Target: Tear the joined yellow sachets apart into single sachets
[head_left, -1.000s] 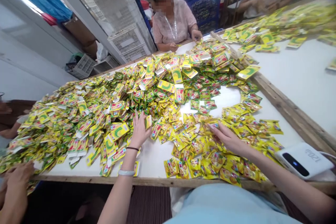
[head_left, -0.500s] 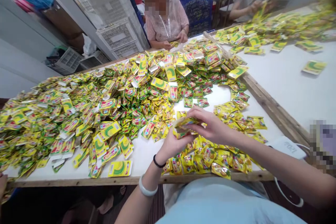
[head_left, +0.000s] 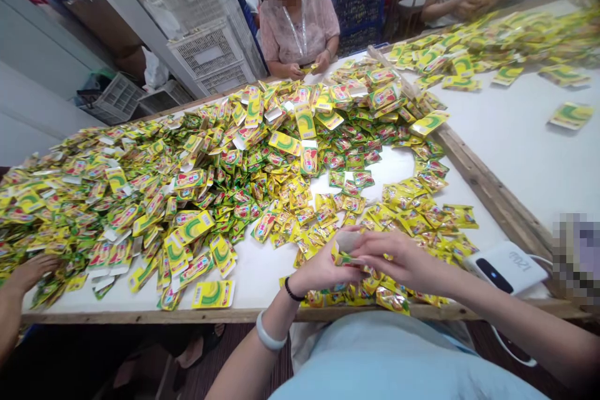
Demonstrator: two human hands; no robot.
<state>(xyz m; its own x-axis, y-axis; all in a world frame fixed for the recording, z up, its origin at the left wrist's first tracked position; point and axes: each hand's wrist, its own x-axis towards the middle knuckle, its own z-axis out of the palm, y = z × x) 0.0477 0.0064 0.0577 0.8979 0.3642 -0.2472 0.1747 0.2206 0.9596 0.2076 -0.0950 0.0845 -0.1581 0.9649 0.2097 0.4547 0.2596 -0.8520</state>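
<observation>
A small yellow-green carton (head_left: 347,242) with a white flap showing is between my hands, low over the near part of the table. My left hand (head_left: 323,272), closed, holds it from the left. The fingers of my right hand (head_left: 398,257) are closed against its right side and partly hide it. Whether a packet is also in those fingers, I cannot tell. Around and beneath my hands lie many shiny yellow packets (head_left: 417,219). Green packets (head_left: 344,144) lie further off, and a flat yellow carton (head_left: 213,294) rests near the table's front edge.
A heap of cartons and packets (head_left: 154,200) covers the table's left and middle. A wooden strip (head_left: 487,181) divides the white tabletop (head_left: 520,156). A white power bank (head_left: 509,267) with a cable sits right. Another person's hand (head_left: 35,272) reaches in at left; two people work opposite.
My hands have come lower and closer to me with the carton, whose white flap now shows. Another person's hand has moved onto the heap at the left.
</observation>
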